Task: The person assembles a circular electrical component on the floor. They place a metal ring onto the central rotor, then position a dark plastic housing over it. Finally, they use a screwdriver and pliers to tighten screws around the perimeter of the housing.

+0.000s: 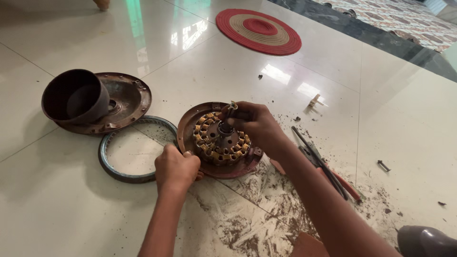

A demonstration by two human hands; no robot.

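A rusty round motor housing (188,124) lies on the tiled floor, holding a stator (215,140) with a ring of copper windings and a central shaft. My left hand (176,167) grips the housing's near rim. Over the far right side of the stator, my right hand (254,127) is closed around the top of the shaft (230,112), where wire ends stick up.
A second rusty cover plate (128,97) with a dark cup-shaped shell (76,97) on it lies to the left, with a metal ring (110,164) in front. Pliers with red handles (328,171) lie right of my arm. Rust dust, a bolt (383,165) and a round red mat (258,31) are around.
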